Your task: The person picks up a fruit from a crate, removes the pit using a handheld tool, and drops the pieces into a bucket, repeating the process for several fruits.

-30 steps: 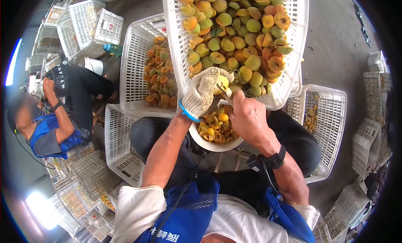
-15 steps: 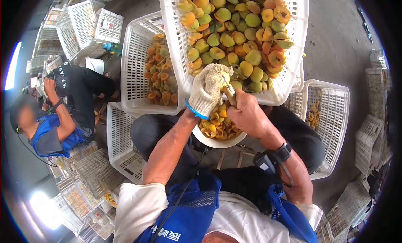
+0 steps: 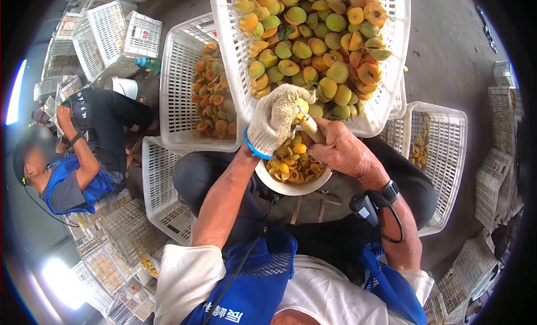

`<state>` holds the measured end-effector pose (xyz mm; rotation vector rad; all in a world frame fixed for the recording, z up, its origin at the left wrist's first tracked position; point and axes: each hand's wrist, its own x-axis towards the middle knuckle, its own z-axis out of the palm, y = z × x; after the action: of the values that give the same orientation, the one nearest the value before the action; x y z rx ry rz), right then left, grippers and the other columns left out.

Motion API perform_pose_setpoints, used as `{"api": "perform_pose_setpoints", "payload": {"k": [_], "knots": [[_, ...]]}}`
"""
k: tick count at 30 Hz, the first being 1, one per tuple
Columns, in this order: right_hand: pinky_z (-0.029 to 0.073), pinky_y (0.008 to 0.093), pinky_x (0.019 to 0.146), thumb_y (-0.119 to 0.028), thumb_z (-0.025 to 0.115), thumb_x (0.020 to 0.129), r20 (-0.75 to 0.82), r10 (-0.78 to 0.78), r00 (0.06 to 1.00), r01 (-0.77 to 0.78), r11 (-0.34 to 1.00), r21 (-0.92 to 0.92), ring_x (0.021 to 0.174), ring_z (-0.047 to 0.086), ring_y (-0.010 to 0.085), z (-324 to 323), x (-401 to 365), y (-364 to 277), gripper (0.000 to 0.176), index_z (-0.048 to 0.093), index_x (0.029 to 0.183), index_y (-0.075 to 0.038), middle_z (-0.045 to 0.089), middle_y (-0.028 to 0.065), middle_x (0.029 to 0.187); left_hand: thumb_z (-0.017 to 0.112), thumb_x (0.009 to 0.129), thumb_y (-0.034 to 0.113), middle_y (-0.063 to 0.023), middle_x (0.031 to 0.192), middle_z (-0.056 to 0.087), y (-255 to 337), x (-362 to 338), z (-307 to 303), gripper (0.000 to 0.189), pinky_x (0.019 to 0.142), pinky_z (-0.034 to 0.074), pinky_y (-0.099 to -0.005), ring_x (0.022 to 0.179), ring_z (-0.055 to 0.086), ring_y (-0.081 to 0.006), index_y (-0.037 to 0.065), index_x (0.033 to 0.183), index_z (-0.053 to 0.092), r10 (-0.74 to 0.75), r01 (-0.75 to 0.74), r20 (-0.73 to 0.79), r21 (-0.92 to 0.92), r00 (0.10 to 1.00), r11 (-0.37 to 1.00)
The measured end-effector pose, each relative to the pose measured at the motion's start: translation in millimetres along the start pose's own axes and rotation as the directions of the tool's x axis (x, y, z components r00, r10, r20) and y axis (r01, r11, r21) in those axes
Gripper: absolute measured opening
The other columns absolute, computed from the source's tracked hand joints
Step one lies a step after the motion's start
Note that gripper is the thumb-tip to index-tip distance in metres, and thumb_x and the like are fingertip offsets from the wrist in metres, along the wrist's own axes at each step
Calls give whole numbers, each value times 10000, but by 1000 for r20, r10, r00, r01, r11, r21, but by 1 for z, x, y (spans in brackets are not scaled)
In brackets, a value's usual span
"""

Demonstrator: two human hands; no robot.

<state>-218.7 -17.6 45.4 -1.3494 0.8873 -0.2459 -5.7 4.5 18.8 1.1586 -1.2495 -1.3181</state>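
My left hand (image 3: 281, 119), in a knitted glove with a blue cuff, closes around a yellow-green fruit (image 3: 302, 107), perhaps a peach or apricot, mostly hidden by the fingers. In my right hand (image 3: 342, 149) is a small pitting knife (image 3: 311, 128) with a thick pale handle; its short metal end meets the fruit. Below both hands, a white bowl (image 3: 293, 191) contains orange fruit scraps and pits (image 3: 295, 164). Just beyond them, a large white crate (image 3: 229, 51) is heaped with halved green and orange fruit (image 3: 316, 48).
Left of the large crate stands another crate (image 3: 173, 84) of cut fruit (image 3: 215, 95). More crates flank my knees, the right one (image 3: 447, 157) with scraps inside. A person (image 3: 72, 168) in a blue vest sits at far left near stacked crates (image 3: 120, 31).
My right hand has shifted slightly right and down, and its wrist has turned. The knife handle now slants more across the bowl. The left hand keeps the fruit in nearly the same place.
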Motion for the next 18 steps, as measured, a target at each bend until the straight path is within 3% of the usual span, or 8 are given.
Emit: {"api": "perform_pose_setpoints", "payload": {"k": [5,7,8,10,11,15,17,18], "knots": [[502,455,664,-81,639,818,15,-166,986,163,939,-302,724,667,375,6,4,17,161,576,894,46,618,217,719,574,1076,227,-116,1180,739,-25,-14,-14,293,960,548,-343,1061,678,-173,-2,1236,662,26,-29,36,97,999,995],[513,516,671,-70,644,806,-40,-401,915,290,725,-625,774,644,479,11,3,24,196,550,950,22,639,254,753,559,1085,237,-121,1190,739,-25,-15,-17,295,970,542,-330,1075,675,-168,1,1227,663,56,-65,50,208,997,976],[513,516,671,-70,644,806,-39,-406,913,295,722,-625,774,644,479,14,2,23,196,550,950,22,639,254,753,559,1085,237,-121,1190,739,-24,-18,-16,295,970,542,-330,1075,675,-168,1,1227,663,60,-69,49,212,997,975],[525,544,669,-76,650,809,-69,-363,929,191,633,-750,765,650,481,21,0,17,246,532,1008,7,636,238,741,489,1080,433,-88,1149,722,-8,-17,-5,482,892,550,-315,1016,663,-150,4,1204,671,-40,39,-18,-29,999,999],[525,544,669,-76,650,809,-69,-370,926,195,628,-754,765,650,481,24,-1,14,246,532,1008,7,636,238,741,489,1080,433,-88,1149,722,-6,-17,-4,482,892,550,-315,1016,663,-150,4,1204,671,-31,30,-20,-26,999,999],[531,512,636,-78,651,814,-148,-353,924,196,767,-611,682,666,421,33,-3,22,231,543,992,23,624,224,709,525,1085,357,-96,1168,725,4,-25,-5,403,921,557,-329,1049,671,-164,4,1227,654,40,-38,-45,40,998,998],[513,424,562,-123,664,840,-24,-274,962,266,948,-177,577,630,263,29,-6,28,226,590,984,34,601,133,663,551,1094,281,-113,1203,730,5,-33,-3,337,966,551,-328,1095,679,-174,-4,1251,637,113,-111,-16,112,993,988],[471,331,510,-168,674,860,104,27,994,-36,995,88,538,559,139,20,-24,-15,227,630,948,36,591,49,675,565,1087,292,-114,1204,729,3,-40,0,348,963,555,-328,1098,679,-174,-4,1258,632,34,-35,-59,-10,998,999]]}}
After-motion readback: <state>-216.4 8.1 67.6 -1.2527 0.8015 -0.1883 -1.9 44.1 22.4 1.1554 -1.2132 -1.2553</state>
